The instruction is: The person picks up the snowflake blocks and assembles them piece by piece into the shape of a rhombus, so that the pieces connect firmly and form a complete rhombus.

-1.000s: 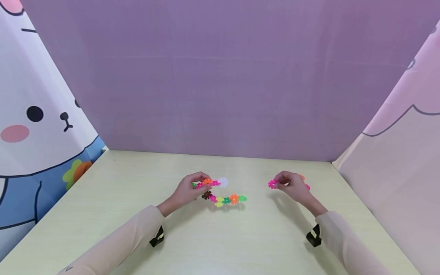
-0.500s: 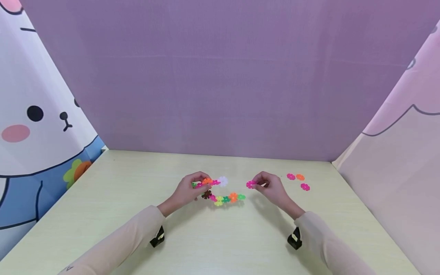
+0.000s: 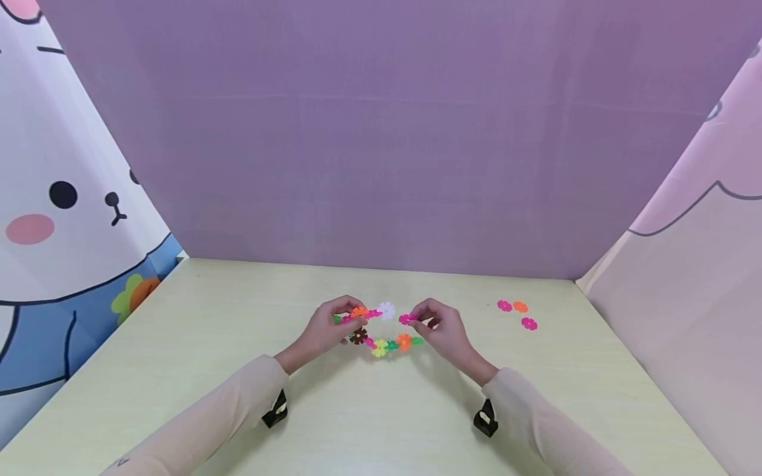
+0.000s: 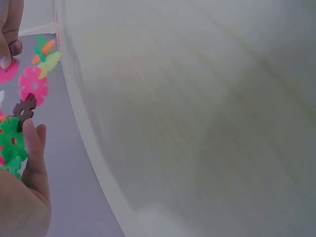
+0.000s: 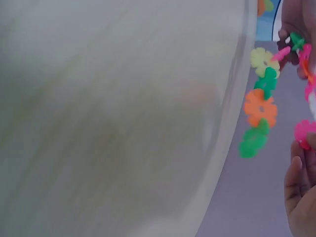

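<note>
My left hand point(image 3: 326, 328) grips a curved chain of interlocked plastic flower-shaped discs point(image 4: 33, 84) in pink, brown, yellow, green, orange and white. One arm of the chain ends in a white disc point(image 3: 386, 311); the other runs along the front to a light green disc point(image 5: 254, 139). Between thumb and fingertips, my right hand point(image 3: 443, 328) pinches a single pink flower disc point(image 3: 406, 319), just right of the white one. The chain is held up off the table, and the left fingers hide part of it.
Two pink flower discs, one farther back point(image 3: 504, 305) and one nearer point(image 3: 529, 323), lie on the table at the right with an orange disc point(image 3: 520, 307). A purple panel point(image 3: 381, 145) stands behind the pale table point(image 3: 357, 423), with printed curtains at both sides.
My right hand has moved left with the pink disc, from near the loose discs to beside the white end of the chain. My left hand has stayed almost still.
</note>
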Demonstrator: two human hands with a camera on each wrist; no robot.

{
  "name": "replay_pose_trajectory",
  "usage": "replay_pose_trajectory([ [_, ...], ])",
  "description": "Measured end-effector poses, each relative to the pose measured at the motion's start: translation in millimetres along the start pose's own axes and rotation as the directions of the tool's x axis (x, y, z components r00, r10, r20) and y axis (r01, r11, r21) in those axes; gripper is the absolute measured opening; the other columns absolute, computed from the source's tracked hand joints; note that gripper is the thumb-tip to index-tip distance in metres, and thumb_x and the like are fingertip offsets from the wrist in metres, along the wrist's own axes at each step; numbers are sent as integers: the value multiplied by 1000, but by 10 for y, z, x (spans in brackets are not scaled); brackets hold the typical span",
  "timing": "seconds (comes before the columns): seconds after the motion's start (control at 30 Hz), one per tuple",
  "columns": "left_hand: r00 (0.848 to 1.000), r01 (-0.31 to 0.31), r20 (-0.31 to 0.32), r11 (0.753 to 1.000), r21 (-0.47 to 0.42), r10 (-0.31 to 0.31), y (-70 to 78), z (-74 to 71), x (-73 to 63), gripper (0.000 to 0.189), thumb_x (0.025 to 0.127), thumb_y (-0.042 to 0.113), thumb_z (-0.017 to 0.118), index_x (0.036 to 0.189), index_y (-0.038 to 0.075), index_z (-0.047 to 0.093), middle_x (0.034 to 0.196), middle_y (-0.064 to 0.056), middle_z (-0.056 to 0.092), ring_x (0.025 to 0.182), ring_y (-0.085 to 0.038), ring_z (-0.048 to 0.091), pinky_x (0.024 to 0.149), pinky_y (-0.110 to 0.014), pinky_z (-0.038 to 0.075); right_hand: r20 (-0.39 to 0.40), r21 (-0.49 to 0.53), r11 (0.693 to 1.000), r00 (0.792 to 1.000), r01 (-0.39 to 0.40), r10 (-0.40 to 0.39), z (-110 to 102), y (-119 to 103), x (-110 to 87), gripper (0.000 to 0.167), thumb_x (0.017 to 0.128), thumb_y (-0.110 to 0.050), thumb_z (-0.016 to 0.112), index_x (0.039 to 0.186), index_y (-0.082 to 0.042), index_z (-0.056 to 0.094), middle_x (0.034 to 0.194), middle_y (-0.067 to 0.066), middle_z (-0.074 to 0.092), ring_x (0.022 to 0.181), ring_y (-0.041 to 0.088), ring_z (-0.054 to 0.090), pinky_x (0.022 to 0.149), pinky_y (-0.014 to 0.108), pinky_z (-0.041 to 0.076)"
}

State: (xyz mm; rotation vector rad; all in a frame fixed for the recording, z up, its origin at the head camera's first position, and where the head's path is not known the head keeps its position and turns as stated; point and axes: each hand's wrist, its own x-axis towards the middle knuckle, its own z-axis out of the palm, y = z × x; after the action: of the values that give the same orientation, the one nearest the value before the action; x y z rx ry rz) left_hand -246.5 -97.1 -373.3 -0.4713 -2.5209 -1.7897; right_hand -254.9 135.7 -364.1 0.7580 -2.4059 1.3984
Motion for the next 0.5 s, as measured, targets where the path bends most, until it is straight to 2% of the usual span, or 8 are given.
replay_pose_trajectory([
  [0.5,1000,19,-21,1000,-18,-20,-19,19,30,20,85,13,64,103,5,59,96,-16,68,72,-25,61,60,-55,51,-126,-1,999,991,36,-36,161,-25,-2,9,76,9,65,82,4,62,78,17,66,69,29,62,56,25,47],
])
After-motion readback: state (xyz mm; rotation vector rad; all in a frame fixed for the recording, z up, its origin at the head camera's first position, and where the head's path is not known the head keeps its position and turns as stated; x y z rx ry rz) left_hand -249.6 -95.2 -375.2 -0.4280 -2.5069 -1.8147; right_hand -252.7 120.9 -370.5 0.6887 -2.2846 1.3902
